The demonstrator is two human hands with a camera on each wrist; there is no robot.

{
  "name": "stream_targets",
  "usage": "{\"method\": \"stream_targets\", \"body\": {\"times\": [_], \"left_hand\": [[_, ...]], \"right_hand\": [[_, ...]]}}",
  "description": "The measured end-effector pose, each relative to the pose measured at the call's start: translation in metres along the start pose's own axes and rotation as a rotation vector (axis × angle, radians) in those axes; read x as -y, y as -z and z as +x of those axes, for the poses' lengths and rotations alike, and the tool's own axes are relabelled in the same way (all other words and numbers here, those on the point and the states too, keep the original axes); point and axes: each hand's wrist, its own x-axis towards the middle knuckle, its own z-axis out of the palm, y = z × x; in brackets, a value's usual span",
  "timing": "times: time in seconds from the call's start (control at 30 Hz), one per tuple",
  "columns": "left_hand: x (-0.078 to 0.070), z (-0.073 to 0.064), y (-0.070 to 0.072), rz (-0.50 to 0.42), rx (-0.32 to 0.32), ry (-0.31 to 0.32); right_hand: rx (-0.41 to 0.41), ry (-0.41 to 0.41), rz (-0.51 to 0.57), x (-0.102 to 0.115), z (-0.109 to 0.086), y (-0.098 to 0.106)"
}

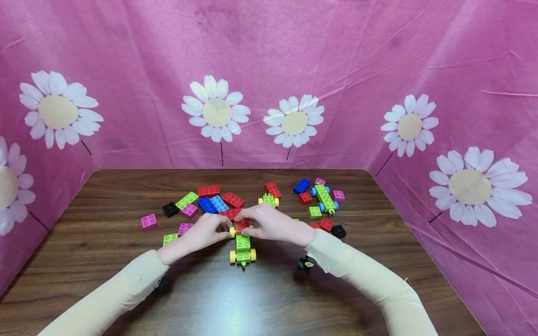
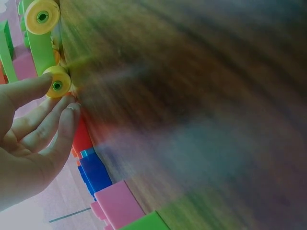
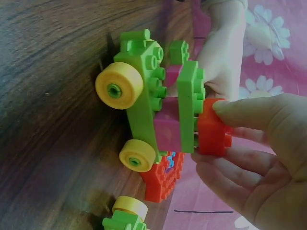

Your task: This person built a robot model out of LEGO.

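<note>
Left hand (image 1: 204, 232) pinches wheel (image 2: 59, 82), right hand (image 1: 270, 223) pinches red brick (image 3: 211, 128); best squared over green brick (image 3: 187, 108), pressed straight.

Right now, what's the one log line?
left grip: touches yellow wheel | right grip: pinches red brick | red brick: over green brick, not flush | loose bricks: on table

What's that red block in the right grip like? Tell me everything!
The red block is small and boxy and looks like smooth plastic, with round studs on top. It's upright. The right grip holds its sides between thumb and fingers, over the far end of the upper green brick. I can't tell whether it's pressed fully down.
</note>
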Motion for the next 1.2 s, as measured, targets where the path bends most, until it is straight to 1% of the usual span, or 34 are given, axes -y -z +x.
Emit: {"method": "stream_targets", "body": {"times": [0.13, 0.27, 0.47, 0.73, 0.93, 1.2], "left_hand": [[0.001, 0.0005, -0.0008, -0.002, -0.002, 0.0], [0.0008, 0.0003, -0.0001, 0.003, -0.004, -0.005], [-0.0003, 0.0003, 0.0009, 0.004, -0.008, -0.007], [-0.0016, -0.0002, -0.0001, -0.012, 0.003, 0.003], [-0.0008, -0.0002, -0.0004, -0.011, -0.001, -0.006], [-0.0005, 0.0006, -0.0012, -0.003, -0.007, 0.002]], "right_hand": [[0.007, -0.026, 0.068, -0.0015, -0.0003, -0.0004], [-0.007, -0.037, 0.101, -0.001, -0.0014, -0.0004], [-0.008, -0.066, 0.111, 0.0001, -0.0018, 0.0014], [0.013, -0.102, 0.135, 0.001, -0.0015, 0.0024], [0.01, -0.102, 0.158, -0.0003, -0.0025, 0.0015], [-0.022, -0.095, 0.206, -0.0066, -0.0061, -0.0052]]}}
